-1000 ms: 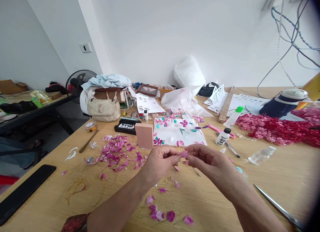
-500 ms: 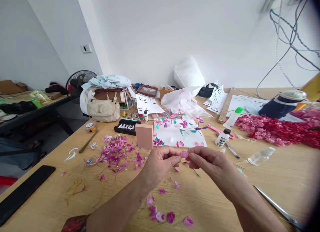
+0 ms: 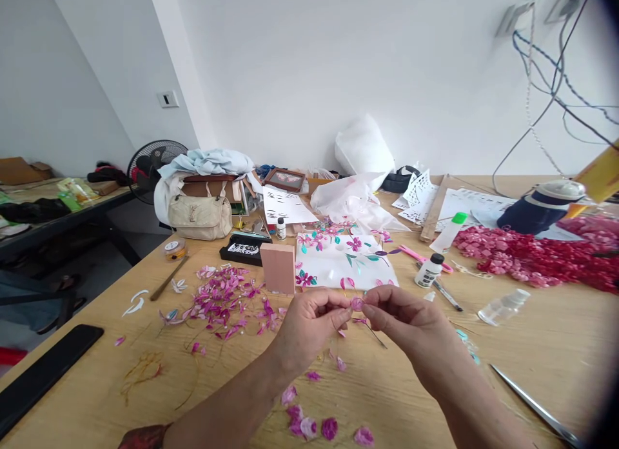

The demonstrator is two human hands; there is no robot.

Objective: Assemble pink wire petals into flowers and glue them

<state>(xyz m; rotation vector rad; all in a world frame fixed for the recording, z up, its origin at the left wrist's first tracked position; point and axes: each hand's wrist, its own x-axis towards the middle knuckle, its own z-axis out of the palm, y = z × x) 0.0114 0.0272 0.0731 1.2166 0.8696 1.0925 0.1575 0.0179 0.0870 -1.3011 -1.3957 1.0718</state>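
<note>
Between my fingertips, above the table, is a small pink-purple fabric flower (image 3: 356, 304). My left hand (image 3: 322, 312) pinches it from the left, its fingers closed. From the right, the thumb and fingers of my right hand (image 3: 395, 313) are closed on its other edge. A thin stem shows beside the left fingertips. Below, several finished-looking rolled flowers (image 3: 329, 428) and loose petals lie on the wooden table. To the left spreads a heap of magenta petals (image 3: 225, 297) on fine wires. Behind my hands lies a white sheet (image 3: 329, 259) bearing pink flowers and teal leaves.
A pink block (image 3: 279, 268) stands behind my left hand. To the right are a black-capped bottle (image 3: 429, 271), a green-capped bottle (image 3: 449, 233), a clear spray bottle (image 3: 503, 307), pink scissors (image 3: 411, 252) and metal blades (image 3: 532, 404). A black phone (image 3: 51, 371) lies at the left edge.
The view has shifted slightly. My hands stay together on the flower, with the right fingertips moved a little over its edge.
</note>
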